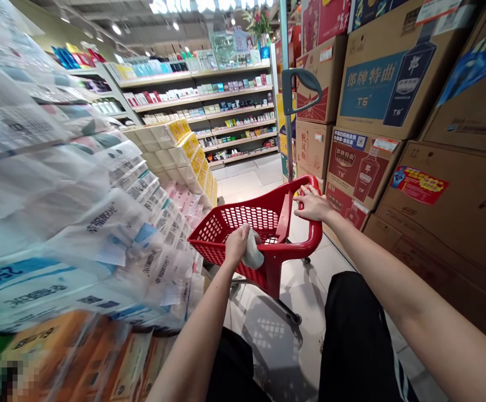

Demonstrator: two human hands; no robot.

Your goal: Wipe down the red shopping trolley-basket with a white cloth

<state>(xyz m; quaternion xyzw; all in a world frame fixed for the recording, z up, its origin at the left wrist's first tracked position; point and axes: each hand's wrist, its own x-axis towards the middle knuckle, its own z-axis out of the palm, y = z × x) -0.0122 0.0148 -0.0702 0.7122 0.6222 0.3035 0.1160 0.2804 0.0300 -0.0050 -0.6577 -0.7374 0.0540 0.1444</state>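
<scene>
Shop aisle, tile floor (247,187) — red plastic shopping cart (273,285) stands between wrapped tissue packs (117,223) and stacked liquor cartons (364,173). Left hand (235,245) pinches white cloth (252,251) over basket's (260,277) near rim, toward the handle end; right hand (314,204) curls over the handle's (317,237) far corner. Looks like wiping: brace right, press cloth flat, follow rim to the front corner — avoid snagging mesh holes.
</scene>
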